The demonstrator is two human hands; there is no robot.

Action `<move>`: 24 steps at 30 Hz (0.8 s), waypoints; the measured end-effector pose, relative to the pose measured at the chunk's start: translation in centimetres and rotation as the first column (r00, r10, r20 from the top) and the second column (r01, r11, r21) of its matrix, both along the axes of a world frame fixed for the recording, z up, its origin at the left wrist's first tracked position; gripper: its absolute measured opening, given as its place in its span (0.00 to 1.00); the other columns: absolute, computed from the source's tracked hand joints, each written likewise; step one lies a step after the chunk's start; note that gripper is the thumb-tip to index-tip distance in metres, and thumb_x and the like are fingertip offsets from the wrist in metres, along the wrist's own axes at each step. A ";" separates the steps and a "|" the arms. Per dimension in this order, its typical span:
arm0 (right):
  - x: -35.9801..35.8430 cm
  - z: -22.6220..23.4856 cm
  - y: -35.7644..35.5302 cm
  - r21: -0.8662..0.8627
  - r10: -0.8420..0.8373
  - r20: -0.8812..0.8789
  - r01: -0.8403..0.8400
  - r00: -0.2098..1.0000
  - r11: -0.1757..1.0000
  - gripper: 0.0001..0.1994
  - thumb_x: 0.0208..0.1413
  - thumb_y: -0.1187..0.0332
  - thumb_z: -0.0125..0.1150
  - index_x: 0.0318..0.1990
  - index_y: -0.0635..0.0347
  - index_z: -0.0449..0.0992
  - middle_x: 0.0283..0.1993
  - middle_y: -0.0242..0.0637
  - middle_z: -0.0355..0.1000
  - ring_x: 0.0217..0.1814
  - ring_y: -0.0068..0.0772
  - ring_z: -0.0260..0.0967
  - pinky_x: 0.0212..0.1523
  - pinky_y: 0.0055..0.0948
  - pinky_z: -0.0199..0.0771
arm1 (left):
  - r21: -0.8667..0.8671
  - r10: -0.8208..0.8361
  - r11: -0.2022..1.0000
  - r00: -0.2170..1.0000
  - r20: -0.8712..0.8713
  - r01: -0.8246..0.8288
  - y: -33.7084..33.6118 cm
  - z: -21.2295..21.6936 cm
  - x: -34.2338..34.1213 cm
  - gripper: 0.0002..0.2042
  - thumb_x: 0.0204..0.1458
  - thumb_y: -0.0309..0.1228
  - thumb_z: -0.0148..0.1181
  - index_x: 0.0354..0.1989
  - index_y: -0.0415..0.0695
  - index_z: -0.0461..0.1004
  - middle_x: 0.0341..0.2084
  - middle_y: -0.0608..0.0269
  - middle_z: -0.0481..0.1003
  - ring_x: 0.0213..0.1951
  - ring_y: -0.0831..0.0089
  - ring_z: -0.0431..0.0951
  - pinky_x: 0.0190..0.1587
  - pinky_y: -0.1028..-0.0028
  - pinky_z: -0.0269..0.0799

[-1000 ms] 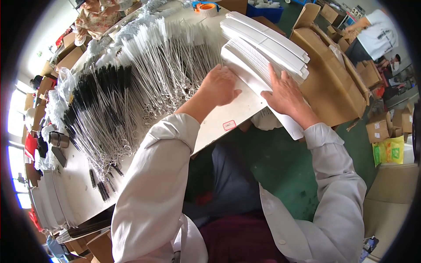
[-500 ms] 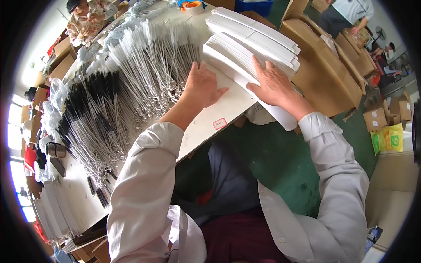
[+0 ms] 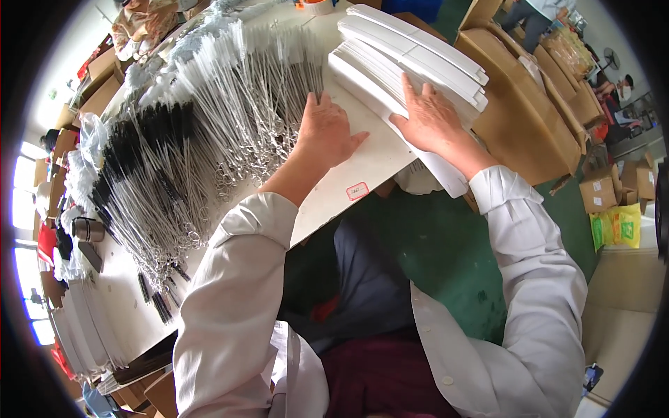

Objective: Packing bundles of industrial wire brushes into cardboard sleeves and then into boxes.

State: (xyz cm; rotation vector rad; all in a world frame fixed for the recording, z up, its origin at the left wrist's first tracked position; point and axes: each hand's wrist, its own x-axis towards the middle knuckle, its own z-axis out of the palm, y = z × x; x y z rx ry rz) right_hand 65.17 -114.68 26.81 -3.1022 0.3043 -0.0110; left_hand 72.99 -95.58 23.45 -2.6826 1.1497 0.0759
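My left hand (image 3: 327, 132) is at the right end of a thick row of white-bristled wire brushes (image 3: 240, 90) with looped wire ends. Its fingertips are by the outermost brushes and its thumb is spread away; I see nothing held. My right hand (image 3: 433, 120) lies with spread fingers on a pile of long white folded card strips (image 3: 373, 76), which stick out over the table's edge. A second bundle of white strips (image 3: 411, 43) lies just beyond. To the left are many black-bristled wire brushes (image 3: 150, 139), also with looped ends.
The white table (image 3: 327, 188) bears a small red-edged label (image 3: 357, 191). A large open cardboard box (image 3: 516, 104) stands against its right side. Short black brushes (image 3: 162, 306) and a steel flask (image 3: 87, 230) are at the left. Two people work in the background.
The whole view has shifted a little. My right fingers have drawn slightly closer together on the white strips, while my left hand stays beside the brushes.
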 end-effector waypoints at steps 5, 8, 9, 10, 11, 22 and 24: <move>1.4 -0.2 0.5 0.032 0.021 0.009 -0.021 1.000 0.999 0.44 0.63 0.49 0.59 0.78 0.66 0.50 0.64 0.66 0.66 0.68 0.59 0.67 0.67 0.46 0.69 | 0.042 0.039 0.998 0.999 0.014 -0.039 -0.4 1.2 -0.4 0.44 0.66 0.64 0.42 0.64 0.25 0.67 0.63 0.44 0.71 0.74 0.53 0.57 0.76 0.52 0.46; 2.2 -0.2 0.5 0.053 0.079 0.023 -0.080 0.997 0.995 0.44 0.62 0.48 0.59 0.78 0.66 0.49 0.64 0.67 0.65 0.69 0.60 0.66 0.68 0.46 0.69 | -0.036 0.026 0.999 0.992 0.128 -0.021 -0.2 0.1 -0.4 0.43 0.65 0.63 0.43 0.63 0.25 0.69 0.61 0.44 0.73 0.71 0.54 0.62 0.74 0.50 0.48; 2.3 -0.2 0.6 0.041 0.056 0.004 -0.056 0.998 0.998 0.45 0.62 0.46 0.58 0.79 0.63 0.48 0.67 0.67 0.63 0.70 0.61 0.65 0.68 0.47 0.69 | -0.037 0.026 0.999 0.992 0.126 -0.022 0.0 -0.3 -0.3 0.43 0.65 0.63 0.43 0.63 0.25 0.69 0.61 0.44 0.73 0.71 0.54 0.62 0.74 0.50 0.48; 2.2 -0.1 0.6 0.028 0.033 -0.020 -0.032 0.999 0.999 0.46 0.62 0.44 0.58 0.80 0.60 0.46 0.69 0.67 0.61 0.71 0.61 0.64 0.68 0.48 0.70 | -0.043 0.025 0.999 0.987 0.157 -0.018 -0.2 -0.5 -0.3 0.42 0.65 0.63 0.44 0.62 0.26 0.69 0.60 0.45 0.73 0.70 0.54 0.62 0.74 0.50 0.48; 2.4 -0.1 0.7 0.026 0.033 -0.026 -0.032 0.999 0.999 0.46 0.62 0.44 0.58 0.80 0.60 0.46 0.69 0.67 0.61 0.71 0.61 0.64 0.68 0.48 0.70 | -0.049 0.024 0.999 0.982 0.188 -0.015 -0.3 -0.7 -0.3 0.41 0.65 0.62 0.44 0.61 0.27 0.70 0.59 0.45 0.74 0.68 0.55 0.63 0.73 0.49 0.49; 2.8 -1.8 0.3 -0.077 0.121 0.128 -0.112 0.984 0.991 0.43 0.63 0.45 0.60 0.77 0.61 0.51 0.80 0.53 0.49 0.82 0.55 0.45 0.79 0.48 0.48 | -0.084 0.035 0.996 0.994 0.102 -0.027 -0.2 -0.2 -0.2 0.40 0.66 0.61 0.44 0.61 0.28 0.71 0.58 0.45 0.74 0.69 0.55 0.62 0.73 0.49 0.48; 2.7 -1.7 0.4 -0.066 0.093 0.073 -0.089 0.993 0.994 0.45 0.64 0.43 0.58 0.79 0.60 0.49 0.82 0.53 0.46 0.84 0.53 0.41 0.81 0.48 0.44 | -0.098 0.034 0.995 0.992 0.123 -0.022 -0.2 -0.9 -0.2 0.40 0.66 0.61 0.44 0.62 0.28 0.71 0.59 0.45 0.74 0.70 0.55 0.62 0.73 0.49 0.47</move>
